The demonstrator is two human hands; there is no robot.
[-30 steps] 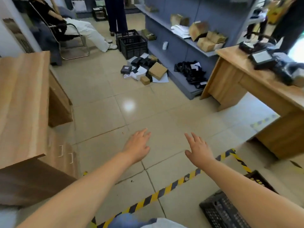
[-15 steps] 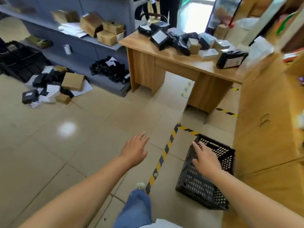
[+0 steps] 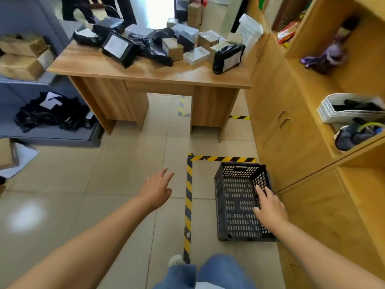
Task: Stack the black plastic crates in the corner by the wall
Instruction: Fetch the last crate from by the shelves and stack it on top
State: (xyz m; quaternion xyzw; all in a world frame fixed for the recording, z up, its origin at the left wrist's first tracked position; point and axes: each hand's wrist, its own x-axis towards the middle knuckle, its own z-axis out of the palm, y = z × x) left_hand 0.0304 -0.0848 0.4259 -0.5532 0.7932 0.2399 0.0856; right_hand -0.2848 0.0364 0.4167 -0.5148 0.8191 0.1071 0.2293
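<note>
One black plastic crate (image 3: pixel 235 203) with perforated walls stands empty on the tiled floor, inside a yellow-and-black taped rectangle, close against the wooden cabinet on the right. My right hand (image 3: pixel 269 207) hovers over the crate's right wall with fingers spread and straight, holding nothing. Whether it touches the rim I cannot tell. My left hand (image 3: pixel 157 187) floats open above the floor, left of the tape line, apart from the crate.
A wooden desk (image 3: pixel 133 73) piled with parcels stands ahead. A wooden cabinet (image 3: pixel 291 130) with shelves lines the right side. Grey shelving (image 3: pixel 52 135) with boxes and dark bags is at left. Hazard tape (image 3: pixel 188 203) runs along the floor. My legs are below.
My view has swung right, from the open floor and far crates to the crate by the cabinet. My right hand has moved over the crate's right wall; both hands stay open.
</note>
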